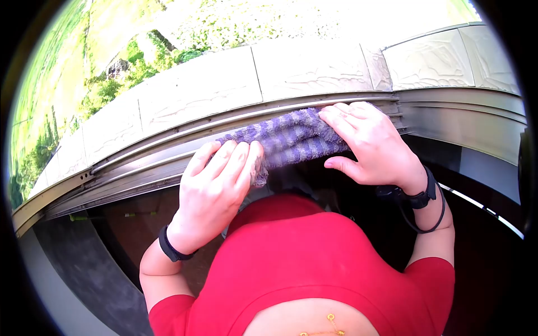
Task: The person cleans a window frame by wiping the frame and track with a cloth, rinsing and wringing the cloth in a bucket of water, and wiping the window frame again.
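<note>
A purple and grey striped cloth (pixel 291 137) lies bunched lengthwise over the metal rails of a window sill (pixel 162 147). My left hand (pixel 216 182) is on the cloth's left end, its fingers together and curled over the fabric. At the right end, my right hand (pixel 372 143) grips the cloth, fingers bent over its upper edge and the thumb by its lower edge. The cloth's underside is hidden. Both wrists carry black bands.
Beyond the rails runs a ledge of pale tiles (pixel 196 84), with bright greenery (pixel 106 89) outside and below. A metal side frame (pixel 465 115) stands at the right. Dark space lies under the sill, near the red shirt (pixel 302 257).
</note>
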Demonstrator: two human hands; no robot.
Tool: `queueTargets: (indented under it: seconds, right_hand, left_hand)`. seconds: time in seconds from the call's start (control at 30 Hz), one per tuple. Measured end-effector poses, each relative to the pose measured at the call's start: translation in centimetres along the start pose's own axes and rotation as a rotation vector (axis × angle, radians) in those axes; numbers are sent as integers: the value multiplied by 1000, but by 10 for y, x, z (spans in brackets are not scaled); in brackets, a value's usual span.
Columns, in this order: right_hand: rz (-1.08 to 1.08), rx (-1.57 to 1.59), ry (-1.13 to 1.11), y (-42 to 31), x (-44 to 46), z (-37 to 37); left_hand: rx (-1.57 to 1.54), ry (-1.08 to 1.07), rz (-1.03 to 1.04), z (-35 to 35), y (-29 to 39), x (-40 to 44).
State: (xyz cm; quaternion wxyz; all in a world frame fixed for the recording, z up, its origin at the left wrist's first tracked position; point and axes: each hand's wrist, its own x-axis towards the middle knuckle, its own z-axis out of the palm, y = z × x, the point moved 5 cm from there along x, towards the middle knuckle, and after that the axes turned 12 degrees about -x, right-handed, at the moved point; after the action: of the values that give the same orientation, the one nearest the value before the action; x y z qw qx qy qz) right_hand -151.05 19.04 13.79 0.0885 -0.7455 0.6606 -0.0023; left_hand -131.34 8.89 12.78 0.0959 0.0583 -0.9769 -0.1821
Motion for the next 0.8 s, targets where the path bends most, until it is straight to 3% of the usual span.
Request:
queueTargets:
  seconds: [0.23, 0.37, 0.47, 0.57, 0.63, 0.7, 0.8]
  right_hand:
    - [-55, 54, 68, -38, 38, 5]
    - [-106, 109, 73, -36, 47, 0]
    - [-132, 125, 179, -45, 43, -9]
    - [-168, 192, 189, -46, 37, -10]
    - [-107, 265, 246, -33, 32, -8]
    - [49, 266, 415, -19, 29, -16]
    - [204, -53, 752, -17, 20, -30]
  left_hand:
    - [-18, -10, -208, -14, -22, -31]
    - [-48, 99, -272, -28, -36, -53]
    - [-134, 92, -281, -31, -40, -60]
    - [-161, 128, -89, -33, -40, -60]
    - [-369, 288, -82, -40, -42, -58]
    - [-464, 440, -113, -42, -46, -55]
    - [-263, 519, -105, -44, -41, -45]
